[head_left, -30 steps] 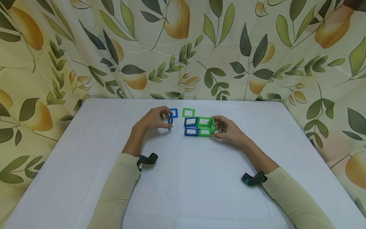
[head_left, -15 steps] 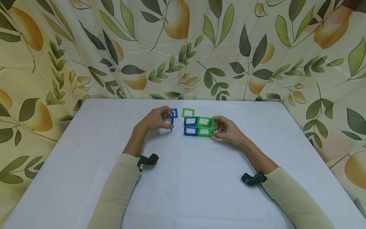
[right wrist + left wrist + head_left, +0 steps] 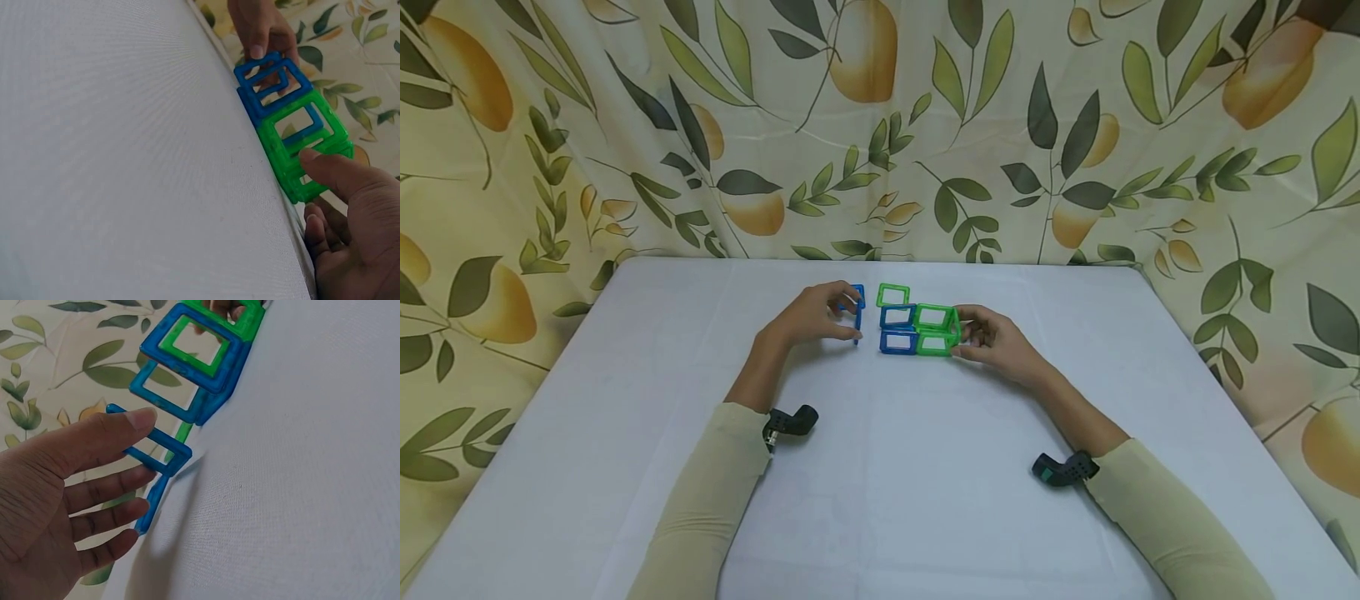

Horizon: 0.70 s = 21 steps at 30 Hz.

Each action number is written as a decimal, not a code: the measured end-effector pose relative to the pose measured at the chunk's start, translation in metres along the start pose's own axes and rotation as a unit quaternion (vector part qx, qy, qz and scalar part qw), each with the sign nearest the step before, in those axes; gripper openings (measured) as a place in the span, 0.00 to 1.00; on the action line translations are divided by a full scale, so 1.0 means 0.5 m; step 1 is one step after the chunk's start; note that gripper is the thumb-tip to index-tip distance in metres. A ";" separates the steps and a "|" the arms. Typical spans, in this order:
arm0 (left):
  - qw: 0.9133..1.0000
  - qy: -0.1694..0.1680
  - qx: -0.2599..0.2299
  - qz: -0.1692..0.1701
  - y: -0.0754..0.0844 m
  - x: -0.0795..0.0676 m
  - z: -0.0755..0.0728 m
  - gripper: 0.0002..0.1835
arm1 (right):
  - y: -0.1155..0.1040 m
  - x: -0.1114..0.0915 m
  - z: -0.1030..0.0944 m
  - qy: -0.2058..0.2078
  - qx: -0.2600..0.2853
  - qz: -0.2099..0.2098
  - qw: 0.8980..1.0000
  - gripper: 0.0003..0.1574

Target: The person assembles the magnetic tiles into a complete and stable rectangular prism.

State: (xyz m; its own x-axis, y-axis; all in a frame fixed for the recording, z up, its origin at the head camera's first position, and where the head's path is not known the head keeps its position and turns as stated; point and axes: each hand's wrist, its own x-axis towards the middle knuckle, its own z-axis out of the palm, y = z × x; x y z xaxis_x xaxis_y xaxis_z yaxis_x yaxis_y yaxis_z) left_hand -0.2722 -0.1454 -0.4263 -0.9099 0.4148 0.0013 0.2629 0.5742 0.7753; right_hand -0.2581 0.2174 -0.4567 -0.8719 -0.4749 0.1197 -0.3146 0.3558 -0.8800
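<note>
Between thumb and fingers my left hand point(image 3: 811, 315) pinches a blue square magnetic tile point(image 3: 182, 454), held upright on edge. To its right stands a box-like block of joined magnetic tiles point(image 3: 916, 331), blue at the left end and green at the right. My right hand point(image 3: 1000, 337) grips the green end, its thumb on a green tile point(image 3: 281, 153) in the right wrist view. A narrow gap separates the held tile from the block's blue end in the head view.
A loose blue tile point(image 3: 861, 292) lies just behind the left fingers, partly hidden. One green square tile point(image 3: 893, 286) lies flat behind the block. White cloth point(image 3: 880, 467) covers the table, and a leaf-and-fruit patterned curtain point(image 3: 880, 167) hangs at its far edge.
My left hand has moved slightly right with the blue tile, closer to the block, and the tile now stands straighter. The right hand and block have shifted very slightly left.
</note>
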 end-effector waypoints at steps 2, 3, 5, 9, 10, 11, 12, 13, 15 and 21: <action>1.000 0.000 0.003 0.003 0.001 0.001 0.001 0.32 | 0.000 0.001 0.000 -0.001 -0.001 -0.003 1.000 0.40; 1.000 -0.001 0.004 0.006 0.002 0.001 0.001 0.32 | 0.000 0.001 0.000 -0.001 -0.001 -0.003 1.000 0.40; 1.000 -0.002 0.005 0.011 0.004 0.002 0.002 0.32 | 0.002 0.002 0.000 -0.001 0.000 -0.003 1.000 0.41; 1.000 -0.005 0.007 0.022 0.003 0.004 0.007 0.32 | 0.002 0.002 0.000 -0.001 -0.001 -0.002 1.000 0.41; 1.000 -0.006 0.007 0.025 0.002 0.005 0.008 0.32 | 0.002 0.001 0.000 0.000 -0.002 -0.001 1.000 0.41; 1.000 -0.006 0.007 0.028 0.002 0.006 0.010 0.32 | 0.001 0.001 0.000 0.000 -0.002 -0.001 1.000 0.41; 1.000 -0.007 0.007 0.029 0.001 0.006 0.011 0.33 | 0.001 0.000 0.000 -0.001 -0.002 -0.001 1.000 0.41; 0.999 -0.009 0.007 0.030 0.002 0.007 0.013 0.33 | 0.000 0.000 0.001 -0.002 -0.002 0.000 1.000 0.41; 1.000 -0.012 0.005 0.029 0.006 0.006 0.015 0.33 | 0.000 -0.001 0.001 -0.003 -0.001 -0.001 1.000 0.41; 1.000 -0.015 0.012 0.023 0.018 0.008 0.021 0.33 | 0.000 0.000 0.000 -0.004 0.001 -0.005 1.000 0.41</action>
State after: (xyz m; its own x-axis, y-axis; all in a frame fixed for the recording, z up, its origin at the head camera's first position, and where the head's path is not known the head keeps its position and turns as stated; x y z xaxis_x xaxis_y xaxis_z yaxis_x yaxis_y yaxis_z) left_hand -0.2699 -0.1310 -0.4259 -0.8868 0.4617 0.0181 0.3125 0.5704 0.7596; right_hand -0.2579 0.2172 -0.4566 -0.8660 -0.4842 0.1250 -0.3222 0.3490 -0.8800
